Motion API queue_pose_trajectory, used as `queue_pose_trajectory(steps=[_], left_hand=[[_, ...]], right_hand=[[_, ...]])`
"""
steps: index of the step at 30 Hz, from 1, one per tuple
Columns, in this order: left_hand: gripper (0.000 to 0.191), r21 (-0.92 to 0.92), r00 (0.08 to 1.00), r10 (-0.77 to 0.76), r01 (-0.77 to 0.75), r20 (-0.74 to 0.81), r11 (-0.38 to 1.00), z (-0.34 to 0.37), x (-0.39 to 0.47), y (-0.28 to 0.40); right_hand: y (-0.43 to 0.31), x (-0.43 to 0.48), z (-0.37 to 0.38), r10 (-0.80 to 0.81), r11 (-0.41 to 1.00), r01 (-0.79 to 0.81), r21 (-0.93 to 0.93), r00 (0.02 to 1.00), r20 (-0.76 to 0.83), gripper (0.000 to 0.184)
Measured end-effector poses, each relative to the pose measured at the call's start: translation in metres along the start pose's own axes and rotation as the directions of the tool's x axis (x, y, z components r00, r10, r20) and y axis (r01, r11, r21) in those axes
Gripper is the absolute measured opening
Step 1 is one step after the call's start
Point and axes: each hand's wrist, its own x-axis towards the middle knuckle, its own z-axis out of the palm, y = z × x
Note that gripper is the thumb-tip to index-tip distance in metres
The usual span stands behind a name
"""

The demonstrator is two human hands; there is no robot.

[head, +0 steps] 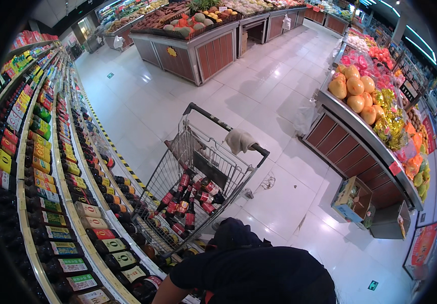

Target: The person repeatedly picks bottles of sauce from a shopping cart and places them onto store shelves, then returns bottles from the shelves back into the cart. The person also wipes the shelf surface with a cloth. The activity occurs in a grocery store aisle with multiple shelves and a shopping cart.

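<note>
Neither of my hands is in view. Before me stands a wire shopping cart (157,175) with a black handle (214,122). A pale cloth (239,140) is draped over that handle. Several dark bottles with red labels (190,218) lie in a jumble inside the basket. At the bottom edge a body in a dark short-sleeved top (271,271) leans towards the shelves; whose it is I cannot tell. Its bare arm (171,292) runs out of the picture, so the hand is hidden.
Tiered shelves of bottles (64,243) curve along the left, edged by yellow-black floor tape (106,138). Fruit stands (218,53) (338,133) rise behind and at right. A cardboard box (349,201) sits on the tiled floor (279,182) beside the right stand.
</note>
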Motion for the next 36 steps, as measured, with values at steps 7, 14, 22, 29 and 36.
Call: queue_pose_trajectory(steps=[7,14,22,29,36], left_hand=[[0.065,0.012,1.0,-0.021,0.021,-0.015,1.0,0.011,0.003,-0.009],[0.063,0.022,0.999,-0.027,0.028,-0.042,0.999,0.018,0.007,-0.019],[0.061,0.131,0.972,-0.085,0.116,-0.218,0.985,-0.012,0.023,-0.081],[0.059,0.164,0.887,-0.204,0.293,-0.413,0.942,-0.058,0.031,-0.12],[0.061,0.29,0.966,0.065,0.01,-0.249,0.957,-0.086,-0.023,-0.088]], right_hand=[[-0.009,0.007,-0.025,0.13,0.991,-0.133,0.026,0.987,0.09,0.049],[-0.005,0.009,-0.008,0.168,0.982,-0.171,0.079,0.985,0.041,0.04],[-0.004,0.021,0.017,0.51,0.68,-0.642,0.354,0.761,0.401,0.036],[-0.025,0.031,0.018,0.626,0.758,-0.652,0.012,0.733,0.267,0.036],[-0.021,-0.058,-0.085,0.258,0.864,-0.318,0.391,0.945,0.199,0.033]])
